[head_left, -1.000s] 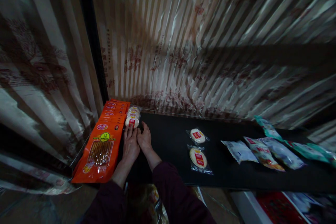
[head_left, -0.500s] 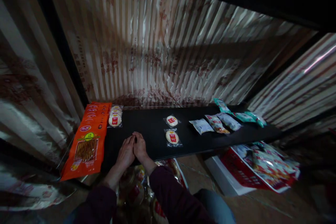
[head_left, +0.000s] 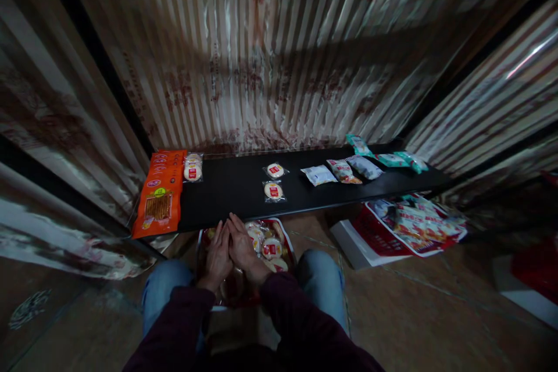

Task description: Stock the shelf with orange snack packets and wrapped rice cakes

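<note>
Left hand (head_left: 219, 254) and right hand (head_left: 242, 245) sit side by side above the box (head_left: 286, 233) of round packets (head_left: 272, 248) at six o'clock; grip cannot be told. Packets are best lifted by their edges, label upward, matching the shelf packet (head_left: 274, 193) at one o'clock. Its red label (head_left: 274, 190) and the orange packs (head_left: 159, 206), ten o'clock, carry unreadable print.

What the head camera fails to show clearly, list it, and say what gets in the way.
All in the head view:
Palms of the left hand and right hand: turned away from the camera, hiding anything beneath.
Part of the nearest box: covered by the hands and sleeves.
Print on the white bag: too small and blurred.
Rest of the far-right box: cut off by the picture's edge.
</note>
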Demonstrator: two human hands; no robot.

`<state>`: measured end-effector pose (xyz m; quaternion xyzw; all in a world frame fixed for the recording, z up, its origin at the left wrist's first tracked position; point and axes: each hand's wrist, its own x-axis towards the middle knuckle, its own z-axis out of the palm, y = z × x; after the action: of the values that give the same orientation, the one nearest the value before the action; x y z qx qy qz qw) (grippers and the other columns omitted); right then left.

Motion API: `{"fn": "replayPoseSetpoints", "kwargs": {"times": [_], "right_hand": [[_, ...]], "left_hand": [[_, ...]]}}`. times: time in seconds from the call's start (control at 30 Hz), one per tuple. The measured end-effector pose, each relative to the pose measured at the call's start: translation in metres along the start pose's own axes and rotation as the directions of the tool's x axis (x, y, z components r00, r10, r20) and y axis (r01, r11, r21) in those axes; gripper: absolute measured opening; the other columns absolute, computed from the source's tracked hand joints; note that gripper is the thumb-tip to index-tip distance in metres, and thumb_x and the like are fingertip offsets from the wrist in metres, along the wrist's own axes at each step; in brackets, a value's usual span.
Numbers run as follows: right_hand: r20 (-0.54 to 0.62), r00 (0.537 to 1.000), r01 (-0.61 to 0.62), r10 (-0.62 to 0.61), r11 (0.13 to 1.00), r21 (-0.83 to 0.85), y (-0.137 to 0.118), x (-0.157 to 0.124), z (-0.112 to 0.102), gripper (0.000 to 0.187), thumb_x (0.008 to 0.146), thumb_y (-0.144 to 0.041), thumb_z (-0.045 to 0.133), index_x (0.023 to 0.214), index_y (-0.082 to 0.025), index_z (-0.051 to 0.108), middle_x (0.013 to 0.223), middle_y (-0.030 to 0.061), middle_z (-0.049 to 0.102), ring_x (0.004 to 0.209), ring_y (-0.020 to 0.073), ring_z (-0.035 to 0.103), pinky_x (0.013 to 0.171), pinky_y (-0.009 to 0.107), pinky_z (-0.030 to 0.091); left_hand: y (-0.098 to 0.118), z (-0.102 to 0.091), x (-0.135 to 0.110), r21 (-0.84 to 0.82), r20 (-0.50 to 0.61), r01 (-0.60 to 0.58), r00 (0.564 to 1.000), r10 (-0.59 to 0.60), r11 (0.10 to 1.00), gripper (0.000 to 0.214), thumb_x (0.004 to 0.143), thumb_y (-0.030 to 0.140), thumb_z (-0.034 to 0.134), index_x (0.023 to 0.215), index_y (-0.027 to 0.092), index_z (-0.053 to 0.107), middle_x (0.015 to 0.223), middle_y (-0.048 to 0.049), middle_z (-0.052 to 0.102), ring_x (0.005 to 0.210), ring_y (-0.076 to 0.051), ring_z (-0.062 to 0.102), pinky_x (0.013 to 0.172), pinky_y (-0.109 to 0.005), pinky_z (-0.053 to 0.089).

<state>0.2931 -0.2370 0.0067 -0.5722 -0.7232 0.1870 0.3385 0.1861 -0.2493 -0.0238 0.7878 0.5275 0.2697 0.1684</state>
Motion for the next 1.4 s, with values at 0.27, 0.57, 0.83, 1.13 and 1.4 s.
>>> {"fn": "replayPoseSetpoints", "kwargs": {"times": [0.27, 0.57, 0.83, 1.13, 1.4], "right_hand": [[-0.103, 0.974, -0.218, 0.204, 0.962, -0.162, 0.023, -0.051, -0.017, 0.055, 0.077, -0.008, 0.045, 0.131, -0.010, 0.050, 0.145, 0.0154, 0.039, 0.139, 0.0270, 0.025, 0.110, 0.048, 0.028], [-0.206, 0.932, -0.334, 0.298, 0.927, -0.172, 0.064, -0.062, -0.033, 0.047, 0.082, -0.019, 0.045, 0.127, -0.010, 0.053, 0.136, 0.0163, 0.050, 0.135, 0.0278, 0.032, 0.111, 0.052, 0.023], [-0.092, 0.961, -0.267, 0.259, 0.960, -0.083, 0.065, -0.063, -0.023, 0.050, 0.077, -0.011, 0.044, 0.126, -0.012, 0.055, 0.125, 0.0131, 0.060, 0.123, 0.0232, 0.049, 0.109, 0.043, 0.032], [-0.110, 0.937, -0.332, 0.332, 0.943, 0.013, 0.064, -0.065, -0.026, 0.051, 0.074, -0.009, 0.044, 0.122, -0.014, 0.059, 0.124, 0.0110, 0.061, 0.124, 0.0232, 0.047, 0.106, 0.042, 0.037], [-0.187, 0.895, -0.391, 0.406, 0.913, 0.113, 0.060, -0.066, -0.031, 0.044, 0.082, -0.017, 0.041, 0.122, -0.011, 0.058, 0.121, 0.0132, 0.062, 0.113, 0.0214, 0.057, 0.102, 0.038, 0.041]], "left_hand": [[0.008, 0.019, -0.028, 0.091, 0.037, 0.030, 0.999, -0.034, 0.995, 0.054, 0.080, 0.018, 0.042, 0.132, 0.006, 0.046, 0.144, -0.0193, 0.040, 0.140, -0.030, 0.022, 0.112, -0.051, 0.026], [0.031, 0.030, 0.003, 0.119, 0.102, 0.198, 0.972, -0.210, 0.973, 0.055, 0.077, 0.015, 0.046, 0.131, 0.011, 0.046, 0.139, -0.0168, 0.047, 0.138, -0.029, 0.028, 0.111, -0.047, 0.026], [0.037, 0.035, 0.012, 0.112, 0.099, 0.263, 0.957, -0.274, 0.958, 0.048, 0.077, 0.013, 0.048, 0.125, 0.011, 0.051, 0.125, -0.0177, 0.057, 0.121, -0.026, 0.048, 0.104, -0.042, 0.033], [0.045, 0.025, 0.014, -0.037, 0.047, 0.281, 0.959, -0.279, 0.959, 0.024, 0.080, 0.019, 0.051, 0.100, 0.017, 0.065, 0.100, -0.0092, 0.066, 0.103, -0.022, 0.056, 0.098, -0.037, 0.038], [0.040, 0.012, 0.011, -0.220, -0.058, 0.460, 0.874, -0.482, 0.860, 0.019, 0.085, 0.024, 0.045, 0.097, 0.017, 0.060, 0.100, -0.0099, 0.065, 0.099, -0.021, 0.058, 0.092, -0.037, 0.042]]}}
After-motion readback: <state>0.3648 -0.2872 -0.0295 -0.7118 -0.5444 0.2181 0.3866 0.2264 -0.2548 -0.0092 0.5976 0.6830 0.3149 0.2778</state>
